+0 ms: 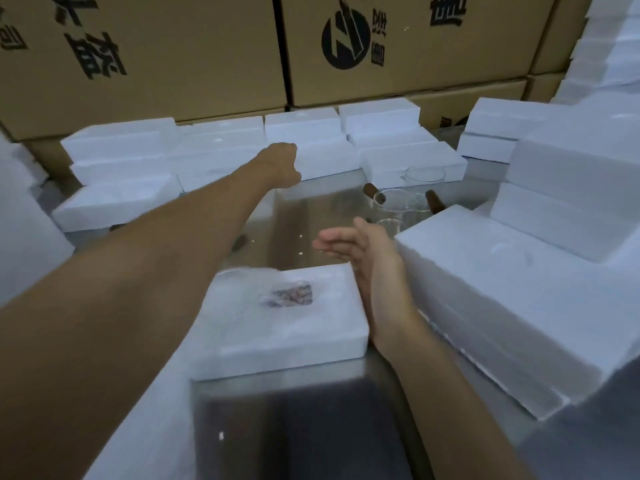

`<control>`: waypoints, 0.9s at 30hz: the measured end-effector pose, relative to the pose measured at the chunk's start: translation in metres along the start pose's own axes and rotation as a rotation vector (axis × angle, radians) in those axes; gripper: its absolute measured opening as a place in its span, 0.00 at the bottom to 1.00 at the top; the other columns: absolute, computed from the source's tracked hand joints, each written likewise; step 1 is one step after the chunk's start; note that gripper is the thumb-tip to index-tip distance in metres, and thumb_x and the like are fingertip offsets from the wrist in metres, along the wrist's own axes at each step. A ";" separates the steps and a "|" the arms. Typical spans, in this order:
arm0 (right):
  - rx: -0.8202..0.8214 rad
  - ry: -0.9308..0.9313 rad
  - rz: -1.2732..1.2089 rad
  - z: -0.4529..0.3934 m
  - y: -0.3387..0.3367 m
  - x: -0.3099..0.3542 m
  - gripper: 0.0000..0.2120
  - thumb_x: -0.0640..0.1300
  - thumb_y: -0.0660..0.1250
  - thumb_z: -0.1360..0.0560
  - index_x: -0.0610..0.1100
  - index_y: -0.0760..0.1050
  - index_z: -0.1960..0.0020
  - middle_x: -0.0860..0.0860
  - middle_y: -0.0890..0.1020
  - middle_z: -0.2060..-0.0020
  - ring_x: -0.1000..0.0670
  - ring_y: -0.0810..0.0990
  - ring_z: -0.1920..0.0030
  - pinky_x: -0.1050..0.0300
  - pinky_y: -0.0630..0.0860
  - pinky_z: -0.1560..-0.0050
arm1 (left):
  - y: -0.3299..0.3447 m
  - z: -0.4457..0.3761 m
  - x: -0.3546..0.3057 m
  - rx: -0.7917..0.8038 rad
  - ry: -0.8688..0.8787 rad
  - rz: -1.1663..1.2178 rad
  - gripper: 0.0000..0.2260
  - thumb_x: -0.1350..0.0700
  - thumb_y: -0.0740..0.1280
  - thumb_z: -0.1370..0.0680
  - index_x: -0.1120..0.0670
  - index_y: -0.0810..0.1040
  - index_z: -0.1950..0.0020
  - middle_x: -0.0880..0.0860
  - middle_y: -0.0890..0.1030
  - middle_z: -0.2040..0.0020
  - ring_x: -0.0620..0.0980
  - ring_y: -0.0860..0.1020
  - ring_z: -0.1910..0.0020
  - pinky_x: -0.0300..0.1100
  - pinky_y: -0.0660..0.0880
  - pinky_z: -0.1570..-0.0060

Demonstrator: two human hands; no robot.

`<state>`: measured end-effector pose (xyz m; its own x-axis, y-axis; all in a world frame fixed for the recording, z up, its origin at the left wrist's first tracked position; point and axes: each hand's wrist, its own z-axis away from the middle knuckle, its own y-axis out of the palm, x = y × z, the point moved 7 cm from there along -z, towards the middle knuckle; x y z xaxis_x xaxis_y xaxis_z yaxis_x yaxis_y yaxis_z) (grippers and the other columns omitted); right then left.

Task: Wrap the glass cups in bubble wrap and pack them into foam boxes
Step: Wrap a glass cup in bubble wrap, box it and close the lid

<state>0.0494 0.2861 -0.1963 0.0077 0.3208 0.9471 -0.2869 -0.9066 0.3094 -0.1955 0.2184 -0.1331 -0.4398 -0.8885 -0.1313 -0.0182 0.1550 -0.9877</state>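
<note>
A white foam box (pixel 311 337) lies on the table in front of me, with a bubble-wrapped cup (pixel 277 296) resting in it. My right hand (pixel 360 251) hovers open at the box's far right corner, fingers pointing left, holding nothing. My left hand (pixel 282 164) is stretched far forward to the row of foam boxes (pixel 308 157) at the back; its fingers are curled and hidden behind the hand, at the edge of one box. Bare glass cups (pixel 401 206) with brown wooden handles stand at the back right, beyond my right hand.
Foam boxes lie in stacks at the back left (pixel 117 202), back middle (pixel 408 157) and along the right side (pixel 519 306). Large cardboard cartons (pixel 398 57) form a wall behind. The reflective table (pixel 311 427) shows between the stacks.
</note>
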 end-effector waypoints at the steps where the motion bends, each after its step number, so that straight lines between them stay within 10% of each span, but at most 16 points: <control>1: -0.003 -0.002 0.010 -0.001 -0.002 0.000 0.20 0.51 0.56 0.18 0.43 0.81 0.56 0.47 0.86 0.54 0.51 0.83 0.50 0.58 0.77 0.51 | 0.006 -0.011 -0.001 0.004 0.000 -0.019 0.25 0.56 0.65 0.20 0.63 0.64 0.25 0.61 0.67 0.26 0.60 0.67 0.28 0.50 0.66 0.32; 11: -0.032 -0.042 0.189 0.005 -0.007 -0.005 0.21 0.64 0.59 0.30 0.51 0.84 0.58 0.58 0.86 0.55 0.57 0.82 0.50 0.50 0.76 0.40 | 0.011 -0.028 0.001 -0.119 -0.019 -0.007 0.23 0.53 0.73 0.25 0.58 0.76 0.32 0.58 0.77 0.35 0.59 0.74 0.36 0.47 0.73 0.41; 17: -0.042 -0.035 0.132 0.004 -0.005 0.004 0.21 0.53 0.57 0.18 0.43 0.83 0.56 0.47 0.87 0.55 0.53 0.83 0.54 0.56 0.77 0.48 | -0.046 0.036 -0.003 -0.121 0.071 0.072 0.11 0.53 0.75 0.26 0.57 0.76 0.57 0.54 0.73 0.57 0.54 0.75 0.59 0.47 0.75 0.50; 27: -0.109 -0.061 -0.030 0.022 -0.005 0.007 0.21 0.58 0.55 0.18 0.45 0.80 0.45 0.45 0.85 0.46 0.48 0.82 0.43 0.52 0.77 0.42 | -0.114 0.265 0.021 -0.250 0.128 0.152 0.24 0.47 0.75 0.26 0.49 0.78 0.32 0.45 0.79 0.34 0.41 0.77 0.47 0.38 0.70 0.42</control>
<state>0.0719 0.2872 -0.1896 0.0752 0.3268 0.9421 -0.3882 -0.8606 0.3296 0.0348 0.0675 -0.0453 -0.5638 -0.7877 -0.2482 -0.1569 0.3972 -0.9042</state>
